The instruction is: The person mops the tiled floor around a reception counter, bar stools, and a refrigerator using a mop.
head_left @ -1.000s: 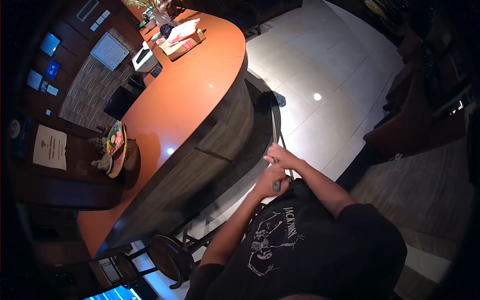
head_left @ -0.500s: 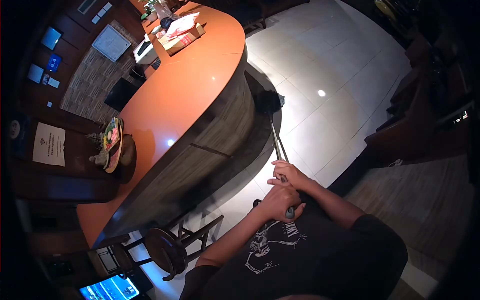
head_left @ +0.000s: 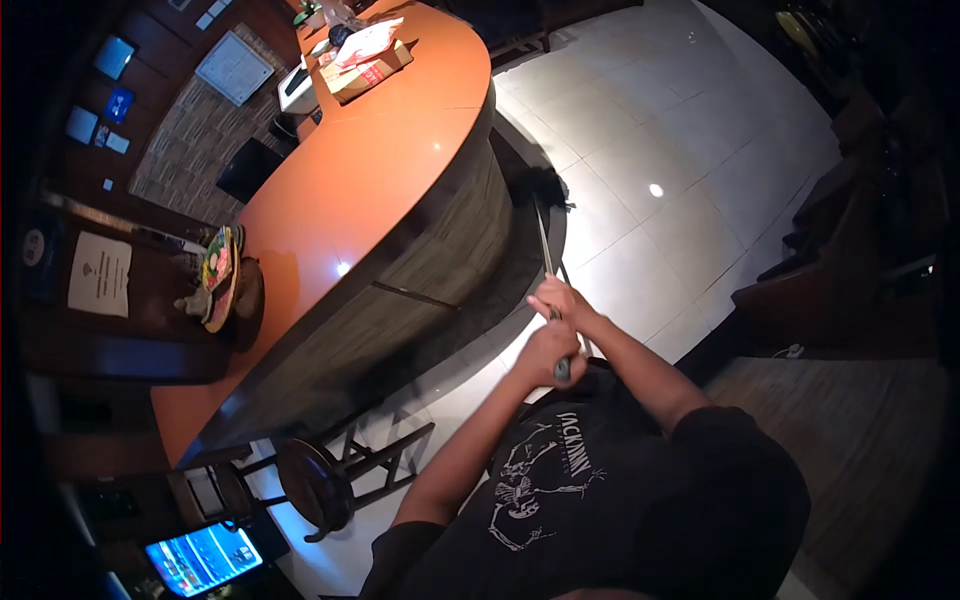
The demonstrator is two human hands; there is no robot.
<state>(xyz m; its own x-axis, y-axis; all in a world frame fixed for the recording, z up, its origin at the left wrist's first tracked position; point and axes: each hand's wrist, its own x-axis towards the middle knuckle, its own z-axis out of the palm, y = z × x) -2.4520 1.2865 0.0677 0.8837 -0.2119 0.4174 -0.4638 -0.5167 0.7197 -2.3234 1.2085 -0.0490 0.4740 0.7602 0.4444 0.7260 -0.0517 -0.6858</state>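
Observation:
A long-handled mop (head_left: 545, 243) slants from my body toward the foot of the counter. My left hand (head_left: 546, 352) is wrapped round the grip near its top end, with the dark end cap showing below the fist. Farther down the handle, my right hand (head_left: 560, 298) is closed on it, just ahead of the left. The mop's dark head lies on the floor against the counter base, mostly lost in shadow, so its exact shape is hard to make out.
The curved counter (head_left: 400, 150) with an orange top runs along the left, carrying a cardboard box (head_left: 370, 75) and a flower ornament (head_left: 220, 275). A dark wooden stool (head_left: 315, 485) stands at lower left. Pale floor tiles (head_left: 640, 240) extend ahead; dark wooden furniture (head_left: 790, 265) lines the right.
Both hands have pushed forward along the mop's line, away from my chest and up in the view. The mop head stays by the counter base. My view has shifted slightly.

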